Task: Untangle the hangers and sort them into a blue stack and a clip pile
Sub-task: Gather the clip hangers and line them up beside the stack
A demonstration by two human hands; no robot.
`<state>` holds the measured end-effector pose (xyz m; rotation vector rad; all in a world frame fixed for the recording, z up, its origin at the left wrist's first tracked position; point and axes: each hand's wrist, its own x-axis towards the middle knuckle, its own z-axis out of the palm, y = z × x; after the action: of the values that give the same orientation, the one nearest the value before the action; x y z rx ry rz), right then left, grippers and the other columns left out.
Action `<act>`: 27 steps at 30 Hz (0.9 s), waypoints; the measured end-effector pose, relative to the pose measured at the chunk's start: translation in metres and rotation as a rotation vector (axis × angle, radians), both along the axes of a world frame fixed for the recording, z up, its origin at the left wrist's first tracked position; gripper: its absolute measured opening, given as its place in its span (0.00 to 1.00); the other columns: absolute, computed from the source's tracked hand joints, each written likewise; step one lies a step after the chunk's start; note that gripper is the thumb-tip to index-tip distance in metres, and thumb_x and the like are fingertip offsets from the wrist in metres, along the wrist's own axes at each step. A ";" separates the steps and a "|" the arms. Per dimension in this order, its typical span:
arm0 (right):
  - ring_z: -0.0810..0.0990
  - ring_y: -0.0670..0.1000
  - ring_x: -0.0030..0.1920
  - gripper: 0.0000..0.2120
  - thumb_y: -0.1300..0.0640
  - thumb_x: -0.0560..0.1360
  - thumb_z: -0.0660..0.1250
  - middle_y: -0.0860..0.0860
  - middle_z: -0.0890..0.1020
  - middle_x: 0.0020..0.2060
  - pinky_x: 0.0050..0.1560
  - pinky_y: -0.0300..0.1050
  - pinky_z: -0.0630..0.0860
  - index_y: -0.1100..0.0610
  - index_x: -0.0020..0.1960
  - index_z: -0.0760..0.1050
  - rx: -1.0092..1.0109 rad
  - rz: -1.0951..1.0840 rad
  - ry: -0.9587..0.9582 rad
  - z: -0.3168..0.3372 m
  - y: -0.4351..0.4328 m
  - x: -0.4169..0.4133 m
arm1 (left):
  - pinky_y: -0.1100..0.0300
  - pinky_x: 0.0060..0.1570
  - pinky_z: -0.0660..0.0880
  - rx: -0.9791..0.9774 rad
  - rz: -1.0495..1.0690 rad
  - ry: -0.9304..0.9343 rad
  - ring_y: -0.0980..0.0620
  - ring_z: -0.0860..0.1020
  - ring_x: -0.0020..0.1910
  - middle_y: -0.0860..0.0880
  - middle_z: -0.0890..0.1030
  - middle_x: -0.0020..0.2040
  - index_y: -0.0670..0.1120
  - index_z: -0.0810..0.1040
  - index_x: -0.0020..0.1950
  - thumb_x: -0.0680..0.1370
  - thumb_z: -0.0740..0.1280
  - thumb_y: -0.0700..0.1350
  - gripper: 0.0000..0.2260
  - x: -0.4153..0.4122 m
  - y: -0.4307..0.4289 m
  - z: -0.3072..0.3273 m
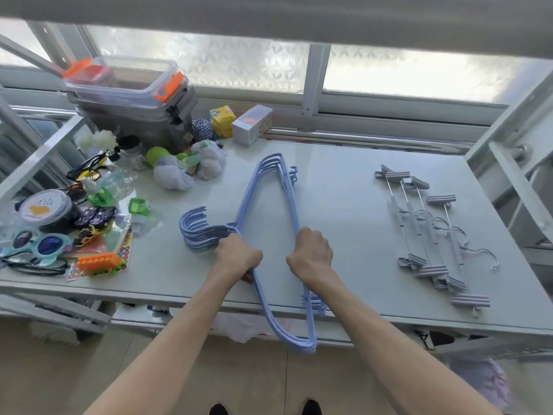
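White table (344,181), seen from above. The blue stack (196,235) of hangers lies at its centre, hooks pointing left and one shoulder end overhanging the near edge. The clip pile (433,270) of metal hangers lies well apart to the right, untouched. My left hand (238,254) is curled around the stack's shoulder just beside the hooks. My right hand (311,253) is curled around the stack's long straight bars, opposite the left.
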<state>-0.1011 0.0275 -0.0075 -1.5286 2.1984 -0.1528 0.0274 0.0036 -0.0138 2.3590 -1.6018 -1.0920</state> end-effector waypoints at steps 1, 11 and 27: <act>0.78 0.59 0.51 0.09 0.67 0.71 0.64 0.56 0.74 0.43 0.41 0.44 0.69 0.58 0.41 0.65 0.003 -0.001 0.008 0.001 -0.001 -0.003 | 0.56 0.47 0.77 0.007 -0.006 0.008 0.40 0.79 0.55 0.38 0.79 0.57 0.36 0.77 0.56 0.71 0.66 0.41 0.16 -0.004 -0.001 0.001; 0.77 0.59 0.56 0.06 0.64 0.74 0.63 0.57 0.77 0.54 0.44 0.44 0.68 0.58 0.49 0.69 0.045 -0.044 0.008 0.010 -0.004 -0.040 | 0.59 0.29 0.79 0.041 -0.055 0.090 0.46 0.82 0.34 0.40 0.81 0.46 0.36 0.75 0.48 0.72 0.64 0.38 0.07 -0.037 -0.006 0.009; 0.76 0.59 0.59 0.13 0.68 0.73 0.63 0.57 0.76 0.56 0.50 0.45 0.72 0.60 0.56 0.71 0.035 -0.021 0.030 0.014 -0.008 -0.039 | 0.49 0.39 0.83 0.139 0.035 0.217 0.38 0.84 0.33 0.37 0.83 0.34 0.33 0.73 0.48 0.72 0.60 0.32 0.07 -0.048 -0.001 0.020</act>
<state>-0.1403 0.0194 0.0065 -1.4988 2.2285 -0.0977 -0.0206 0.0028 0.0062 2.2466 -1.4484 -1.4388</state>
